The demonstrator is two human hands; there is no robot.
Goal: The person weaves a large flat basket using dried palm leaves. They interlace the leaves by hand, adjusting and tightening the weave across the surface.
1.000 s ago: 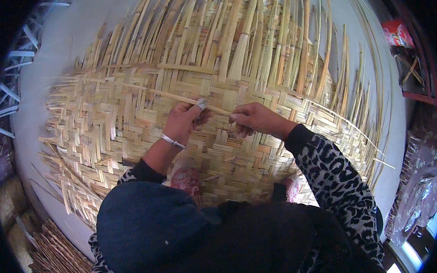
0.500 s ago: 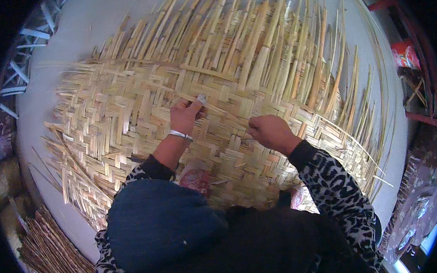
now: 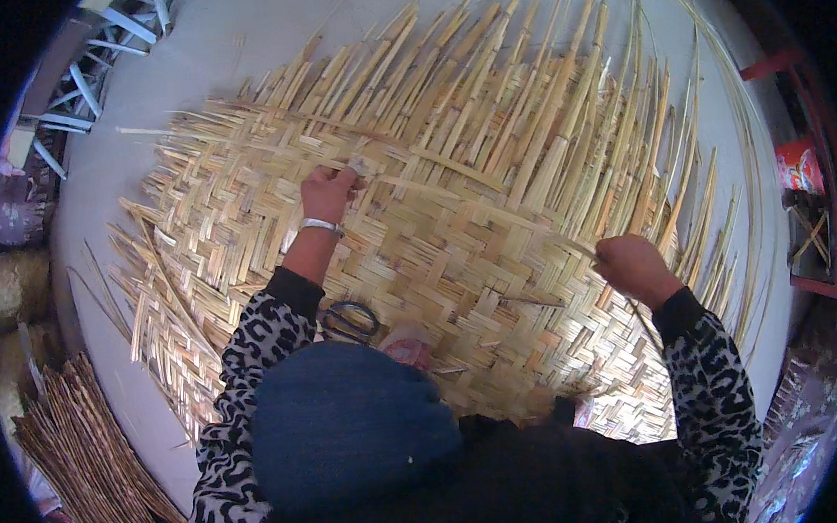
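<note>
A large herringbone mat point(image 3: 418, 261) of split reeds lies beneath both hands, its loose reed ends fanning out on the far side. A long flat reed strip point(image 3: 492, 215) runs slantwise across the weave between my hands. My right hand point(image 3: 636, 267) is closed around the strip's right part. My left hand point(image 3: 328, 192) is closed in a pinch at the strip's left part. Something pale and shiny point(image 3: 357, 164) shows at the left thumb; I cannot tell what it is. Scissors point(image 3: 349, 320) with dark handles lie on the mat by my left forearm, their blades hidden.
A bundle of brown stalks point(image 3: 93, 458) lies on the floor at lower left. A pale metal lattice frame point(image 3: 87, 80) is at upper left. A dark red rack point(image 3: 807, 175) holding a red container point(image 3: 799, 168) stands at the right. Long thin strips point(image 3: 738, 122) lie right of the mat.
My right hand has moved right, away from my left hand, and more of the strip shows between them. My left hand has shifted slightly left. The scissors have come into sight.
</note>
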